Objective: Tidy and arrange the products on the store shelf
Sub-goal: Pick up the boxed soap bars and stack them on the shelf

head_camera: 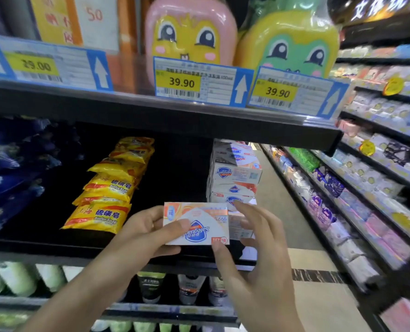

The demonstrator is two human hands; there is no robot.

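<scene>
A white Safeguard soap box [199, 220] with a blue logo is held upside down in front of the middle shelf [55, 246]. My left hand [148, 232] grips its left end, thumb across the front. My right hand [254, 238] touches the box's right side, thumb at its lower right corner and fingers spread behind its top right. Behind the box a stack of Safeguard soap boxes [235, 173] stands at the shelf's right end. A leaning stack of yellow sulfur soap packs [110, 188] sits left of the dark gap.
Blue packs [12, 171] fill the shelf's left part. Above, a shelf with price tags [196, 82] carries pink and yellow cartoon bottles [189, 32]. Below stand tubes and bottles [151, 286]. An aisle floor [295, 212] and another stocked shelving run lie to the right.
</scene>
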